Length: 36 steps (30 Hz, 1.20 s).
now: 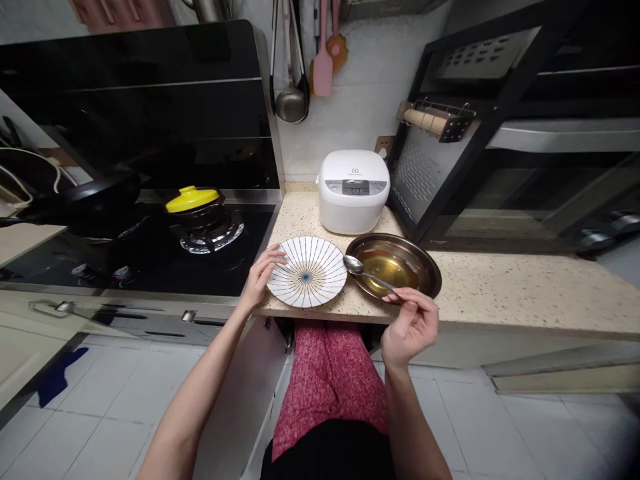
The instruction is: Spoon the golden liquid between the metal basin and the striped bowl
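A white plate with dark lines radiating from a blue centre lies on the counter near its front edge. My left hand holds the plate's left rim, with its fingers over the edge. Between the fingers of my right hand is the handle of a metal spoon. The spoon's bowl points left, over the gap where the plate's right rim meets a wide metal basin. The basin's inside looks golden; whether liquid lies in it I cannot tell.
Behind the basin stands a white rice cooker. A yellow-lidded pot sits on the gas stove to the left, with a dark wok farther left. A dark rack with an oven rises at right. Ladles hang on the wall.
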Motion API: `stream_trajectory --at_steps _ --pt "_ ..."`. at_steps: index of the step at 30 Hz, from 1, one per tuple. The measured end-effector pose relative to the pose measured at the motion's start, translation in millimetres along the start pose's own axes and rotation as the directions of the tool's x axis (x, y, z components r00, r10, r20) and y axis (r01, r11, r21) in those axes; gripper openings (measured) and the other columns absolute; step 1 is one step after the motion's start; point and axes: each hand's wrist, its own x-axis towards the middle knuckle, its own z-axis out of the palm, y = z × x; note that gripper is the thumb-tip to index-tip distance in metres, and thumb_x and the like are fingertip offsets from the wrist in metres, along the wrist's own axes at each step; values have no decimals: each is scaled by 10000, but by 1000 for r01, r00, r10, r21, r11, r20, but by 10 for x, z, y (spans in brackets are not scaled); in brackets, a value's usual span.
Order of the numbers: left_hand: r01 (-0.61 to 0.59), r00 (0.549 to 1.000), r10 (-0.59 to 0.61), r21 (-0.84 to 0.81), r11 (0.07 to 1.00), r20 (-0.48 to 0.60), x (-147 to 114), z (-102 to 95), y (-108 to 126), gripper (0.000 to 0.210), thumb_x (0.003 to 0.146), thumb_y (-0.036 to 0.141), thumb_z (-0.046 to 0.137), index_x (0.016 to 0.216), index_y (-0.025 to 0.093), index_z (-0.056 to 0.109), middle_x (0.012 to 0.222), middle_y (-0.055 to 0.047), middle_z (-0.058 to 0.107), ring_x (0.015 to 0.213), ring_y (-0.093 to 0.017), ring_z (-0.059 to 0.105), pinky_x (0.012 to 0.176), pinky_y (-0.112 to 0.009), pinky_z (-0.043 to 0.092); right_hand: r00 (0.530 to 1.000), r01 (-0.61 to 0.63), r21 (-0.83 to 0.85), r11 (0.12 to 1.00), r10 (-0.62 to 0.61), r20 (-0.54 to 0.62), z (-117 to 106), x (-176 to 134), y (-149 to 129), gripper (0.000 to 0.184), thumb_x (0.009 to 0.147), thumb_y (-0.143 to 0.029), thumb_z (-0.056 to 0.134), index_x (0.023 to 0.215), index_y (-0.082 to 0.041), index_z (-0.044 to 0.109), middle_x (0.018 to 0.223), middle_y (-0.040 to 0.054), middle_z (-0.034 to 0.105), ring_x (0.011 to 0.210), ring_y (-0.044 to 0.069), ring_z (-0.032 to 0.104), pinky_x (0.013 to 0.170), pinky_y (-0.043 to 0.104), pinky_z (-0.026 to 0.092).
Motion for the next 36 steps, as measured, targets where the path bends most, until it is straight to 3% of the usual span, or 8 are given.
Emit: stream_trajectory --at_steps 4,8,13,18,24,28,32,36 --pt "-4 1000 4 -4 1000 1 -3 0 -8 398 1064 437 484 1012 192 792 1240 -123 741 1452 -344 533 1258 -595 358 998 68 -75 995 -67 18 -50 18 69 142 1033 -234 568 932 -208 665 878 27 677 736 156 668 653 326 595" --pt "-12 1000 12 1 1000 6 -2 -1 -4 392 1064 430 481 1020 194 791 1242 -120 740 1452 -346 534 1254 -602 362 976 213 -195 957 -199 92 -93 21 142 160 1042 -220 543 941 -220 667 850 29 696 768 181 700 706 357 596" --pt "-2 1000 2 4 1000 2 0 0 9 393 1063 431 482 1017 193 790 1237 -120 742 1455 -347 530 1255 -599 361 904 421 -283 862 -372 212 -102 24 182 168 1032 -164 537 977 -235 679 868 45 737 797 195 736 731 360 601" --pt "-14 1000 14 -3 1000 5 3 0 7 389 1065 424 481 1013 193 790 1239 -119 739 1450 -343 535 1253 -595 363 817 562 -280 779 -469 335 -111 13 223 280 991 -58 512 1062 -252 700 885 47 760 819 198 761 736 363 619" --pt "-15 1000 15 3 1000 8 1 -3 -2 396 1066 431 476 1015 193 790 1236 -121 739 1448 -345 536 1251 -601 365 721 641 -183 745 -504 476 -131 7 245 468 928 34 481 1237 -239 703 958 77 784 901 220 758 773 384 622" --pt "0 1000 0 12 1000 1 0 0 2 415 1062 457 474 1001 193 789 1228 -124 742 1446 -349 537 1251 -605 366 685 657 -141 741 -507 524 -134 20 248 517 905 64 451 1263 -216 699 969 91 782 916 226 752 777 389 627" --pt "0 1000 0 6 1000 2 0 -3 3 406 1061 449 479 1003 194 789 1231 -124 742 1442 -350 540 1247 -600 371 687 668 -157 727 -521 507 -133 28 243 488 894 85 473 1222 -198 699 957 92 774 906 220 750 763 372 628" --pt "-5 1000 5 0 1000 7 -7 -6 -13 393 1061 436 480 1010 199 790 1241 -123 736 1452 -350 529 1246 -598 370 773 608 -228 760 -503 385 -127 15 212 403 924 52 508 1142 -225 705 934 63 766 880 205 759 759 359 624"
